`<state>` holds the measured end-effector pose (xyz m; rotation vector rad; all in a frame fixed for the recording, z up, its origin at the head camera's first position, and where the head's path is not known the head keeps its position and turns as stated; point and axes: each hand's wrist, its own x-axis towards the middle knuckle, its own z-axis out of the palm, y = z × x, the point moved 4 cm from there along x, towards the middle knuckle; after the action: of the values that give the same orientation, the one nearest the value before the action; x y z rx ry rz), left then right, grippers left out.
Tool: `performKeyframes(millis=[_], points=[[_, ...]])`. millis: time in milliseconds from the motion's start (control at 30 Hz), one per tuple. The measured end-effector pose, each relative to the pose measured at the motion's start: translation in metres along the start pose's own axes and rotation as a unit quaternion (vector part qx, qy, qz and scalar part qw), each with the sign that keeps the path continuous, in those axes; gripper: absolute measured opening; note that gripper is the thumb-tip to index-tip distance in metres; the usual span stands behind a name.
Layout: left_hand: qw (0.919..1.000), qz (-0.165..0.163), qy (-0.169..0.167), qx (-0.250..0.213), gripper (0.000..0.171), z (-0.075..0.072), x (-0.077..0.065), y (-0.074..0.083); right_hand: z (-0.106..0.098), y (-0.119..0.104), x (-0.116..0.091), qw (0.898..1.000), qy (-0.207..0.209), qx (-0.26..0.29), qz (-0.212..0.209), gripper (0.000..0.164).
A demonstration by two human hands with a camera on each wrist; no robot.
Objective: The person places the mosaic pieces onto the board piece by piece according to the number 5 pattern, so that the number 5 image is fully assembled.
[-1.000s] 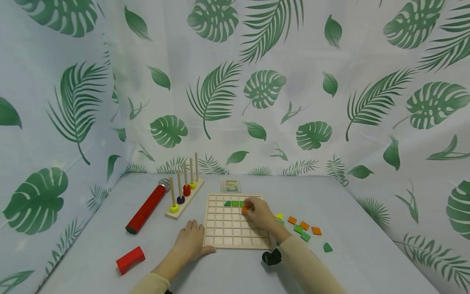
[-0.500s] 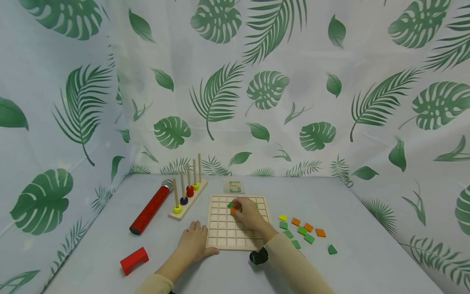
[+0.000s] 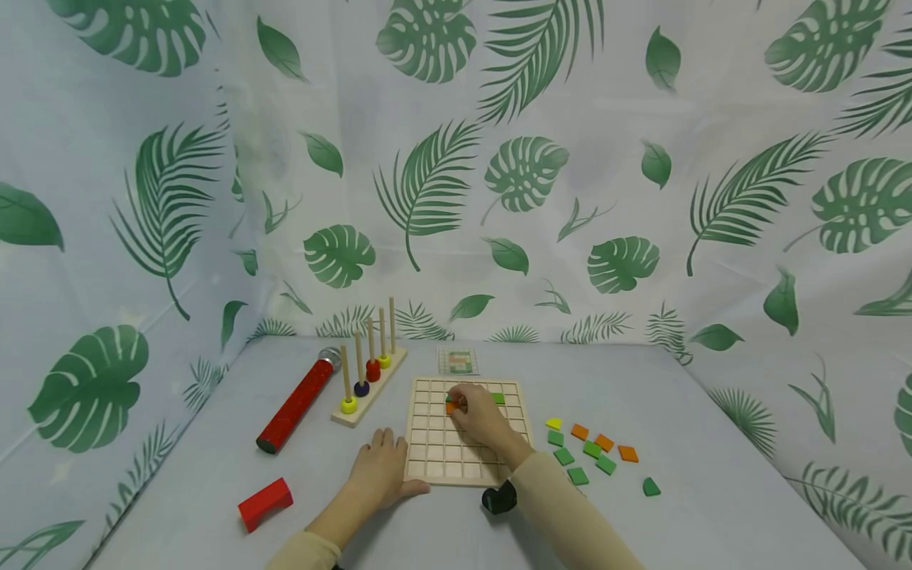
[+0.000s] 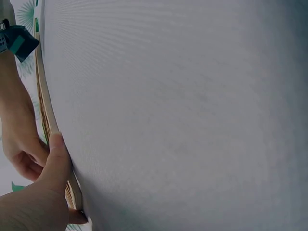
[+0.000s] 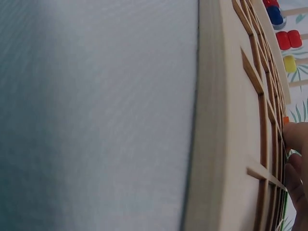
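Observation:
A wooden grid board [image 3: 449, 467] lies at the middle of the table. My right hand [image 3: 480, 413] is over its upper part and pinches an orange tile [image 3: 452, 408] between thumb and fingers, just below a mostly covered green piece. A green tile [image 3: 497, 398] sits in the same upper row, right of the hand. In the right wrist view only a sliver of the orange tile [image 5: 286, 119] shows at the fingertip. My left hand [image 3: 381, 467] rests at the board's lower left corner, fingers extended along the left side and thumb against the front edge [image 4: 57, 154].
Several loose green and orange tiles [image 3: 592, 449] and a yellow triangle [image 3: 553, 423] lie right of the board. A pattern card [image 3: 458, 361] is behind it. To the left are a peg stand with beads [image 3: 370, 396], a red microphone [image 3: 299, 404] and a red block [image 3: 266, 503].
My right hand has moved left across the upper rows with the orange tile, uncovering green at its right. The left hand stays at the corner. The view has shifted slightly.

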<state>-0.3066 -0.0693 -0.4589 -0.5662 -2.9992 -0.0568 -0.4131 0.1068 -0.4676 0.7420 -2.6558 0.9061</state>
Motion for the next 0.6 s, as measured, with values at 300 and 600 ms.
performKeyframes(millis=[300,600], points=[[1.0000,0.003,-0.001,0.004,0.089,0.0006,0.0010,0.0024,-0.0048,-0.0008,-0.0033,1.000,0.013,0.001,0.004,0.030],[1.0000,0.000,0.001,0.003,0.090,0.0033,0.0020,-0.0006,-0.0101,0.0027,-0.0056,1.000,0.010,0.013,0.007,0.028]])
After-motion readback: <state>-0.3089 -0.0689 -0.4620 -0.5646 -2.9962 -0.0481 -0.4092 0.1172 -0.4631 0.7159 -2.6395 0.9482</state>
